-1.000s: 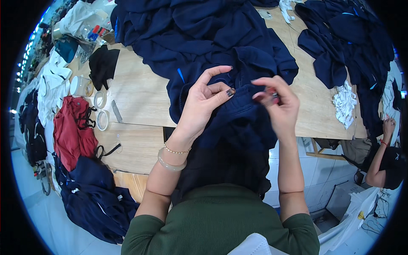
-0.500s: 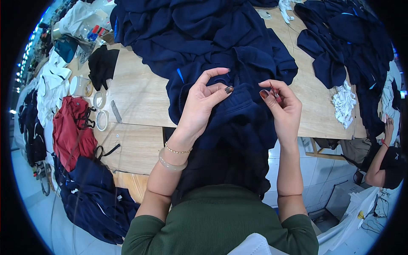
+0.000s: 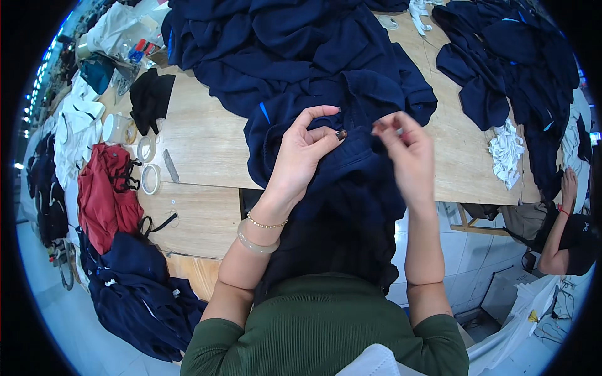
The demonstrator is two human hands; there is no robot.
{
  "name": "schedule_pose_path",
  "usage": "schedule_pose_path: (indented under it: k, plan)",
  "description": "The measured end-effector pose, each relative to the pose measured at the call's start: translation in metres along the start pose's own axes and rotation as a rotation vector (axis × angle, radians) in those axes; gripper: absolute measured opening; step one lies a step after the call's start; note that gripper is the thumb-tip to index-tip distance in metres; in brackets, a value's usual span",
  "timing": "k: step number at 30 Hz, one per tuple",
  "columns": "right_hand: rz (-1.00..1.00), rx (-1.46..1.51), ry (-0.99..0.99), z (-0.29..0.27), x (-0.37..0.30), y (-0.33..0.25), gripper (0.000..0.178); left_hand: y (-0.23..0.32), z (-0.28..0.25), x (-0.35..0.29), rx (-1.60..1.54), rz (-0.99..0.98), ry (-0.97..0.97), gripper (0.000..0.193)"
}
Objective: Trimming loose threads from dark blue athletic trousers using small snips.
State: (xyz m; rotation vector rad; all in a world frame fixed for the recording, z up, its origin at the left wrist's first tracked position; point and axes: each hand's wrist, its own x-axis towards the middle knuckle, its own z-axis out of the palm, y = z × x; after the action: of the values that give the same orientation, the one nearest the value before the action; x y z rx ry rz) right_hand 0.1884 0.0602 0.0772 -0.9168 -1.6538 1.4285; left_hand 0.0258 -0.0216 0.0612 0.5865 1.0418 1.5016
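A navy garment (image 3: pixel 354 147) with a gathered elastic waistband lies at the table's near edge and hangs over my lap. Its waistband is at the thumb and curled fingers of my left hand (image 3: pixel 307 141), whose index finger arches apart from the thumb. Just right of the waistband, my right hand (image 3: pixel 411 147) is blurred by motion, its fingers drawn together. Some red shows between them, from a small red pointed tool that was clearer a moment before; its exact kind is hard to make out.
More navy garments pile up ahead (image 3: pixel 276 44) and at the right (image 3: pixel 501 62). Tape rolls (image 3: pixel 150 178), a grey metal strip (image 3: pixel 170 166) and a red garment (image 3: pixel 110 194) are at the left. White crumpled cloth (image 3: pixel 506 153) lies right. Another person's arm (image 3: pixel 557 235) reaches in there.
My right hand has moved left and slightly up, closer to the waistband, and is now blurred. The left hand has shifted only slightly. The other person's hand at the right has moved a little.
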Motion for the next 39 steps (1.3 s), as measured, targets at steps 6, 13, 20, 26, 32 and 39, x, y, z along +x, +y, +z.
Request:
schedule_pose_path:
  k: [6,13,20,26,32,39]
  plan:
    - [-0.009,0.019,0.079,-0.037,0.003,0.000,0.013,0.004,-0.002,-0.002,-0.072,-0.033,-0.017,0.041]
    - [-0.189,-0.288,-0.014,-0.036,-0.014,0.002,0.019,0.006,-0.004,-0.002,-0.103,-0.031,-0.027,0.042]
    - [-0.299,-0.440,-0.019,-0.024,-0.012,-0.005,0.022,0.006,-0.001,-0.003,-0.078,-0.004,-0.032,0.041]
    - [-0.335,-0.464,-0.038,-0.022,-0.009,-0.006,0.024,0.005,-0.001,-0.003,-0.058,-0.015,-0.024,0.042]
    - [-0.388,-0.513,-0.049,-0.020,-0.005,-0.010,0.024,0.006,0.000,-0.002,-0.054,-0.012,-0.032,0.042]
    - [-0.409,-0.527,-0.048,-0.025,-0.002,-0.007,0.025,0.007,-0.002,-0.003,-0.049,-0.008,-0.035,0.042]
